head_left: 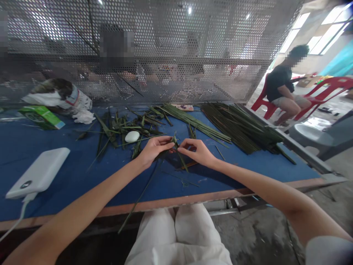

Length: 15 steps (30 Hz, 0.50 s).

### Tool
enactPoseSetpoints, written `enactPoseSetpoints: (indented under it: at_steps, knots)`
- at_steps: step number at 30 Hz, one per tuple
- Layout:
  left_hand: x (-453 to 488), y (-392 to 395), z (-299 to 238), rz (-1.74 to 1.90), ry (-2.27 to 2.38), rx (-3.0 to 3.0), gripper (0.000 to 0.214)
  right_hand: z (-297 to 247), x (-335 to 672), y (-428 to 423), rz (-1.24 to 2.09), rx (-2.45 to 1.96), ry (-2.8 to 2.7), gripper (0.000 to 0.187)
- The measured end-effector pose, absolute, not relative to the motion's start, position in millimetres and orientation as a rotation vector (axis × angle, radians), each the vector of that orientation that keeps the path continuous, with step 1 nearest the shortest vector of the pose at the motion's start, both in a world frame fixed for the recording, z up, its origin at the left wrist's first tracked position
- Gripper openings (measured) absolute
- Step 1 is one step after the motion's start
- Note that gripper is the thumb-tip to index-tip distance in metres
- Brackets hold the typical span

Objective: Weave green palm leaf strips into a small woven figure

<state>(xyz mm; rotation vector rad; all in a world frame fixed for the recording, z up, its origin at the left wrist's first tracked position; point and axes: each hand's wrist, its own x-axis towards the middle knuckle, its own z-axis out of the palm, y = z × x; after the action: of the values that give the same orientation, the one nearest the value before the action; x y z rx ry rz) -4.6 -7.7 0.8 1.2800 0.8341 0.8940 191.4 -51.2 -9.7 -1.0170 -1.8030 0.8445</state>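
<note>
My left hand (154,149) and my right hand (197,151) meet over the blue table (68,173), both pinched on a narrow green leaf strip (176,147). The strip is bent between the fingertips, and a long tail of it runs down past the table's front edge. Loose leaf scraps (121,129) lie just behind my left hand, with a small white oval object (132,136) among them.
A bundle of long green strips (242,127) lies at the right back, thinner strips (193,119) beside it. A white power bank (40,172) with a cable sits at the left; a green box (41,117) and a white bag (63,96) are behind. Perforated metal screen at the back. A person sits on a red chair (284,92).
</note>
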Motion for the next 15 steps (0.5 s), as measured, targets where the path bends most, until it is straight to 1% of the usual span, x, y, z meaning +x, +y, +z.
enactPoseSetpoints:
  at_steps: [4,7,11,15]
  knots:
    - [-4.4,-9.9,4.0,0.89,0.837,1.291,0.037,-9.6,195.6,-45.4,0.851,-1.015,-1.748,0.029]
    - [-4.3,-11.7,6.6,0.871,0.854,1.277,0.038,-8.2,197.9,-41.8,0.917,-0.995,-1.671,0.03]
    - [-4.5,-11.0,3.6,0.82,0.825,1.285,0.038,-6.3,198.7,-40.3,1.076,-0.948,-1.532,0.034]
    - [-3.8,-10.4,-1.4,0.791,0.807,1.246,0.04,-5.7,200.1,-40.5,1.307,-0.938,-1.342,0.034]
